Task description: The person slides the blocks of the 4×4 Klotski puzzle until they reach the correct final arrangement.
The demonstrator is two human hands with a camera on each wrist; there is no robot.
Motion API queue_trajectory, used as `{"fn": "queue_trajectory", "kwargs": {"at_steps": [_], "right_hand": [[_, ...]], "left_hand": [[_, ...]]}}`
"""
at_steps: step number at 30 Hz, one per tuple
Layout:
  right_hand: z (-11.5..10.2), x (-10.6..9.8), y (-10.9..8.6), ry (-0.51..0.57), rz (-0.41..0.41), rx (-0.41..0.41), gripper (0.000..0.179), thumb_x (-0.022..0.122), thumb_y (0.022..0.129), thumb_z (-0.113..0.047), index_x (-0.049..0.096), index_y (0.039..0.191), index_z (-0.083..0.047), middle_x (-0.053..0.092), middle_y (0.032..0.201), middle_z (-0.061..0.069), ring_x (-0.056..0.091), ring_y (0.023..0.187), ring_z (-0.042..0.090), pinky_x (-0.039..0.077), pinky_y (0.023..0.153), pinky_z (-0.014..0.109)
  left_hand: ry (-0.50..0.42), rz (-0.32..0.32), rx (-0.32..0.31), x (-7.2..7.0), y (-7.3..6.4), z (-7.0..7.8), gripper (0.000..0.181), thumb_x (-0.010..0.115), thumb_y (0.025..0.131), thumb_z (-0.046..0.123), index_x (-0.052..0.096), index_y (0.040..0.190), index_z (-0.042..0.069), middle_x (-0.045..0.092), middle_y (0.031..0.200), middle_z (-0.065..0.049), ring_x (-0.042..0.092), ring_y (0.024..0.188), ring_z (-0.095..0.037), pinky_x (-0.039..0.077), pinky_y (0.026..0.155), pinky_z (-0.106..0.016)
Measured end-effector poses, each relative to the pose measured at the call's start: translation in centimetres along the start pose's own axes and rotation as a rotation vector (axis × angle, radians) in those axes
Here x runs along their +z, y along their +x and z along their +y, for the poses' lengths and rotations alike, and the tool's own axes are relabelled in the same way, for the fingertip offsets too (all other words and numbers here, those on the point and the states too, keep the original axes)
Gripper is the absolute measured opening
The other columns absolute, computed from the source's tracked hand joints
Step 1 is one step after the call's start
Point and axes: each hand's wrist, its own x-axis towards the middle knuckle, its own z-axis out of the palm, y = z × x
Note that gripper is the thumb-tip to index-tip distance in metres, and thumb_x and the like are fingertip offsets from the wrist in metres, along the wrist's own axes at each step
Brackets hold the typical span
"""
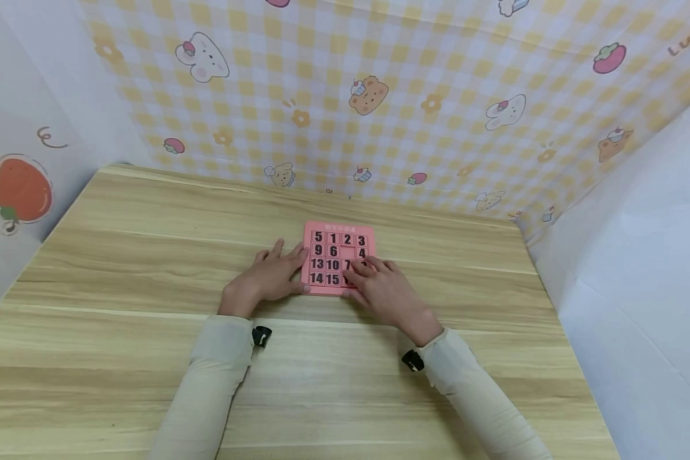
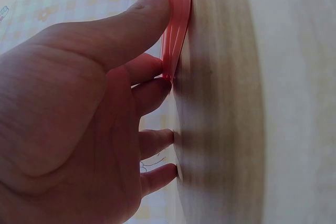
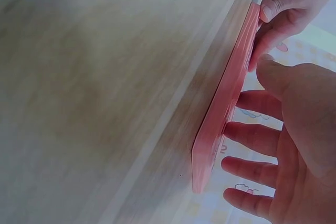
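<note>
A pink sliding number puzzle (image 1: 324, 290) lies flat on the wooden table, black numerals on its square tiles. Its gap is in the second row, third column, between the 6 and the 4. My left hand (image 1: 270, 276) steadies the puzzle's left side, thumb at the near corner and index finger along the edge; in the left wrist view two fingertips touch the pink frame (image 2: 177, 19). Over the lower right tiles is my right hand (image 1: 388, 294), fingertips by the 7 tile (image 1: 347, 264) and thumb near the front edge. Its fingers hide some numerals.
Wood-grain table (image 1: 149, 268) surrounds the puzzle. Behind it hangs a yellow checked cloth (image 1: 322, 140) with cartoon prints. White panels (image 1: 627, 268) stand at both sides. Each sleeve cuff has a small black device (image 1: 413, 360) by it.
</note>
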Motion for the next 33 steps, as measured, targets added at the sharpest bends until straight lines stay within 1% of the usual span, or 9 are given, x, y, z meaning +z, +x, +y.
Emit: {"fn": "queue_trajectory", "kwargs": {"at_steps": [7, 12, 22, 33], "right_hand": [[0.02, -0.08, 0.08, 0.008, -0.025, 0.018, 0.051, 0.041, 0.104, -0.05, 0.055, 0.144, -0.021, 0.049, 0.151, 0.004, 0.044, 0.139, 0.031, 0.038, 0.112, 0.052], [-0.01, -0.11, 0.13, 0.009, -0.02, 0.024, 0.05, 0.042, 0.104, -0.048, 0.054, 0.144, -0.02, 0.05, 0.15, 0.003, 0.045, 0.139, 0.031, 0.038, 0.111, 0.052], [-0.05, 0.03, 0.3, 0.019, -0.029, 0.05, 0.053, 0.039, 0.104, -0.051, 0.054, 0.144, -0.02, 0.049, 0.151, 0.004, 0.043, 0.14, 0.032, 0.037, 0.112, 0.053], [0.05, 0.1, 0.64, 0.028, -0.03, 0.063, 0.053, 0.038, 0.103, -0.053, 0.054, 0.144, -0.022, 0.049, 0.152, 0.004, 0.044, 0.14, 0.032, 0.038, 0.112, 0.053]], "left_hand": [[-0.005, -0.003, 0.0, -0.05, 0.0, -0.04, 0.084, 0.064, 0.094, 0.042, 0.02, 0.158, 0.009, 0.012, 0.166, -0.01, -0.004, 0.151, -0.045, 0.003, 0.121, -0.061], [-0.004, -0.003, 0.003, -0.07, 0.06, -0.07, 0.083, 0.065, 0.094, 0.042, 0.022, 0.157, 0.008, 0.012, 0.166, -0.01, -0.004, 0.151, -0.045, 0.004, 0.121, -0.061], [-0.018, -0.005, -0.011, -0.03, 0.03, -0.06, 0.083, 0.064, 0.094, 0.042, 0.022, 0.157, 0.01, 0.012, 0.166, -0.009, -0.005, 0.151, -0.043, 0.004, 0.121, -0.059], [-0.009, -0.005, -0.007, -0.02, 0.12, -0.08, 0.082, 0.064, 0.095, 0.041, 0.022, 0.157, 0.008, 0.013, 0.166, -0.011, -0.004, 0.151, -0.044, 0.004, 0.121, -0.06]]}}
